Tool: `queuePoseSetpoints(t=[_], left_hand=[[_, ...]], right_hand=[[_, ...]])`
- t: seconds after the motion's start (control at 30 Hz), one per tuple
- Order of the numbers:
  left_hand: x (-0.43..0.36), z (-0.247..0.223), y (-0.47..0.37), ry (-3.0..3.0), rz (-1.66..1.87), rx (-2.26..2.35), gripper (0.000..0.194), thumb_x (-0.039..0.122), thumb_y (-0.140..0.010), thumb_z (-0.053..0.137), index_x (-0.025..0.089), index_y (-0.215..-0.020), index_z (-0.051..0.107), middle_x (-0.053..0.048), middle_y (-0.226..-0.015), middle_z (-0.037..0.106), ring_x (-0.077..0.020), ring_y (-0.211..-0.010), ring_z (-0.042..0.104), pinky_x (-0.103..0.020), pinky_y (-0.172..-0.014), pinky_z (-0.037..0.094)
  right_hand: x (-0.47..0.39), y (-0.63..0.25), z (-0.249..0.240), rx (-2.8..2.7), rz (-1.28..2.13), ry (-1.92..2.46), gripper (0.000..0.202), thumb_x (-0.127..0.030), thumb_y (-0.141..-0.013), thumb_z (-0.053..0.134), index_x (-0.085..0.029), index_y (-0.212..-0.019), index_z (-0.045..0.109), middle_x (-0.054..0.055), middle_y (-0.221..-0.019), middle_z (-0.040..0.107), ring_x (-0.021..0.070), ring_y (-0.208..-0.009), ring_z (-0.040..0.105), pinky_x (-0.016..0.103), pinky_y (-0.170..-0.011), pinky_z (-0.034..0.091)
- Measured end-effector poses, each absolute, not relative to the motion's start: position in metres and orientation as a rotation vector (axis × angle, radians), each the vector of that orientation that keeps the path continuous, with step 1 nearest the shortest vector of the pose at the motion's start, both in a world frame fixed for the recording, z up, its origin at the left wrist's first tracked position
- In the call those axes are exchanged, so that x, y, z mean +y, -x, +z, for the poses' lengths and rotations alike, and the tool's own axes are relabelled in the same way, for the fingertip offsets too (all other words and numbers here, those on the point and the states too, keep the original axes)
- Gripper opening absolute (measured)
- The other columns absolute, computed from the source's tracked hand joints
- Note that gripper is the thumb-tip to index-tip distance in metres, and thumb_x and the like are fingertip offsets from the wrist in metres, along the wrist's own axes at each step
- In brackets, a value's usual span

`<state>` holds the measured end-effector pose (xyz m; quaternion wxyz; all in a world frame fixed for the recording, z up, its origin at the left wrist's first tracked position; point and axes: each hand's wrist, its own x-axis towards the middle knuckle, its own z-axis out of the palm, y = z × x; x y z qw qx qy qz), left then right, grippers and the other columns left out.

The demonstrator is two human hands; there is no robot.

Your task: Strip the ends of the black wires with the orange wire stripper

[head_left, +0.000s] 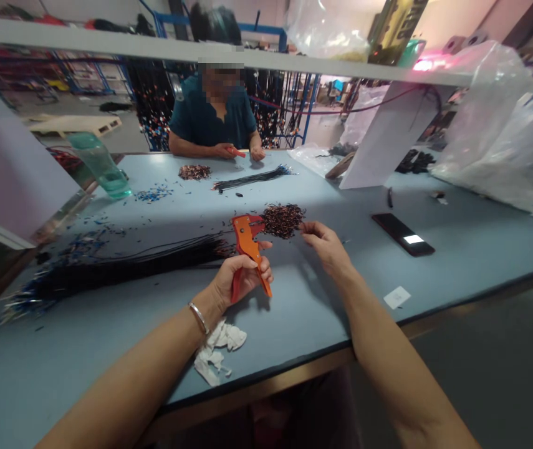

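Observation:
An orange and red wire stripper (247, 240) is gripped in my left hand (242, 274), its jaws pointing up and to the right. My right hand (325, 246) has thumb and fingertips pinched together at the right edge of a heap of small dark and copper-coloured pieces (283, 221). Whatever is between those fingertips is too small to make out. Left of the stripper lies a long bundle of black wires (121, 271). Its far-left ends show blue tips and bare metal, and its right ends lie close behind the tool.
A phone (403, 234) and a white card (396, 297) lie to the right. Crumpled tissue (222, 343) is by my left wrist. Across the table (294, 312), a person (212, 115) holds a red tool near another wire bundle (252, 179). A green bottle (100, 165) stands left.

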<state>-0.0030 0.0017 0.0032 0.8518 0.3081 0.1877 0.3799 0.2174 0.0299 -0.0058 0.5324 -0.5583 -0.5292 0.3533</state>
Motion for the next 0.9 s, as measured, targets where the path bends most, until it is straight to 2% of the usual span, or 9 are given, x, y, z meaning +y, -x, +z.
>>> queuePoseSetpoints(t=[0.17, 0.4, 0.57, 0.7, 0.8, 0.9], left_hand=[[0.002, 0.003, 0.003, -0.671, 0.802, 0.420, 0.047, 0.011, -0.063, 0.051, 0.014, -0.109, 0.060, -0.001, -0.063, 0.054, -0.0155, -0.059, 0.051, -0.033, -0.068, 0.043], [-0.001, -0.001, 0.006, -0.755, 0.588, 0.359, 0.046, 0.016, -0.068, 0.053, 0.015, -0.113, 0.059, -0.002, -0.067, 0.055, -0.0147, -0.059, 0.050, -0.035, -0.067, 0.043], [-0.002, -0.002, 0.007, -0.821, 0.451, 0.304, 0.046, 0.019, -0.071, 0.053, 0.012, -0.115, 0.058, -0.004, -0.068, 0.057, -0.0148, -0.057, 0.050, -0.034, -0.063, 0.041], [-0.002, -0.004, 0.007, -0.826, 0.404, 0.274, 0.046, 0.021, -0.072, 0.054, 0.011, -0.117, 0.057, -0.004, -0.069, 0.059, -0.0152, -0.058, 0.052, -0.033, -0.063, 0.042], [-0.002, -0.005, 0.008, -0.817, 0.372, 0.286, 0.046, 0.025, -0.075, 0.054, 0.010, -0.119, 0.056, -0.006, -0.072, 0.061, -0.0171, -0.061, 0.056, -0.036, -0.067, 0.045], [-0.001, -0.005, 0.009, -0.776, 0.349, 0.290, 0.045, 0.032, -0.079, 0.052, 0.011, -0.119, 0.056, -0.009, -0.081, 0.066, -0.0203, -0.070, 0.062, -0.043, -0.079, 0.047]], right_hand=[[0.030, -0.215, -0.006, -1.233, 0.881, 1.335, 0.026, -0.036, -0.066, 0.060, -0.016, -0.081, 0.065, 0.002, -0.078, 0.065, 0.0117, -0.064, 0.050, 0.026, -0.062, 0.040], [0.013, -0.202, 0.009, -1.269, 1.028, 1.204, 0.033, -0.043, -0.070, 0.065, -0.016, -0.090, 0.066, -0.004, -0.062, 0.054, 0.0072, -0.049, 0.038, 0.022, -0.048, 0.030], [0.005, -0.196, 0.016, -1.352, 1.140, 1.111, 0.041, -0.048, -0.071, 0.067, -0.017, -0.098, 0.067, -0.001, -0.073, 0.060, 0.0061, -0.051, 0.037, 0.021, -0.045, 0.027], [0.004, -0.193, 0.018, -1.356, 1.187, 1.080, 0.037, -0.047, -0.070, 0.069, -0.017, -0.093, 0.069, 0.000, -0.075, 0.062, 0.0066, -0.053, 0.039, 0.021, -0.045, 0.027], [0.003, -0.192, 0.018, -1.314, 1.175, 1.095, 0.033, -0.044, -0.068, 0.070, -0.016, -0.085, 0.069, -0.001, -0.068, 0.060, 0.0067, -0.052, 0.039, 0.021, -0.046, 0.027], [0.004, -0.193, 0.018, -1.285, 1.178, 1.123, 0.031, -0.043, -0.067, 0.071, -0.016, -0.081, 0.069, -0.003, -0.062, 0.056, 0.0065, -0.050, 0.036, 0.022, -0.046, 0.026]])
